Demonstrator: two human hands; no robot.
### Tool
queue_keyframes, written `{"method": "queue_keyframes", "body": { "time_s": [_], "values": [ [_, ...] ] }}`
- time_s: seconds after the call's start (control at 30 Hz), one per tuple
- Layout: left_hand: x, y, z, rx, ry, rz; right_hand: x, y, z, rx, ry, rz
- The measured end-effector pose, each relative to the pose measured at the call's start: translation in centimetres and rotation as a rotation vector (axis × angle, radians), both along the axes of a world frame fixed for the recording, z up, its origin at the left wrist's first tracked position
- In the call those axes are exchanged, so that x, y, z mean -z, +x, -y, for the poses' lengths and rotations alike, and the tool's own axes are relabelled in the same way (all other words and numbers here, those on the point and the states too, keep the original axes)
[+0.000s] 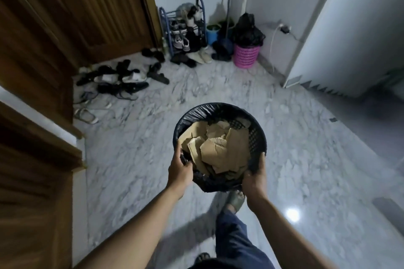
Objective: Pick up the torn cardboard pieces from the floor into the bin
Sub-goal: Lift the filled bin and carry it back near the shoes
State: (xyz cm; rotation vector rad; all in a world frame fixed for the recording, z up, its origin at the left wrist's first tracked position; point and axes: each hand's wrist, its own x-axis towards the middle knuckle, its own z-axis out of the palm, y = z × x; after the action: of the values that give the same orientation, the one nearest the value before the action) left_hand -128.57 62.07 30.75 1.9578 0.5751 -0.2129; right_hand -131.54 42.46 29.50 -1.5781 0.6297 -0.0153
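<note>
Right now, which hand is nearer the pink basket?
Right. The right hand grips the bin almost in line with the pink basket; the left hand sits farther left.

Views: one wide-angle camera, worn on the person's head.
Vantage: above and behind both hands, at the person's own standpoint.
Facing: forward and down; the left hand (180, 170) and right hand (254, 178) sit below centre, holding the bin (218, 106) between them.
Nearness: close to the hands; the floor (295, 137) lies well below them.
Far reach: beyond the hands, a shoe rack (183, 28) and pink basket (246, 55) appear small near the top.
Distortion: the lens bends the door (65, 17), left of the left hand.
</note>
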Motion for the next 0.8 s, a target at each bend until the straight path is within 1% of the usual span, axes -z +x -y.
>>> {"method": "queue_keyframes", "body": {
  "time_s": [0.07,0.17,0.33,0.47,0.63,0.73,0.8],
  "values": [
    [-0.4,5.5,0.3,-0.006,0.01,0.011,-0.5,5.1,0.3,0.03,0.04,0.004],
    [-0.7,13.2,1.4,-0.006,-0.006,0.015,-0.1,12.9,1.6,-0.009,0.116,-0.026],
    [-1.5,25.8,2.8,0.012,-0.046,0.048,-0.1,25.8,3.4,-0.088,0.097,-0.058],
    [-2.2,34.7,3.8,-0.014,-0.194,0.086,-0.8,35.5,4.9,-0.111,0.093,-0.068],
    [-3.2,44.8,6.4,-0.007,-0.304,0.095,-0.8,45.7,7.0,-0.093,0.119,-0.062],
    [-1.8,52.2,7.8,0.04,-0.254,0.092,0.2,51.9,8.4,-0.042,0.065,-0.058],
    [0.2,57.7,8.7,0.083,-0.241,0.103,1.3,56.6,9.5,0.004,0.077,-0.037]
  ]
}}
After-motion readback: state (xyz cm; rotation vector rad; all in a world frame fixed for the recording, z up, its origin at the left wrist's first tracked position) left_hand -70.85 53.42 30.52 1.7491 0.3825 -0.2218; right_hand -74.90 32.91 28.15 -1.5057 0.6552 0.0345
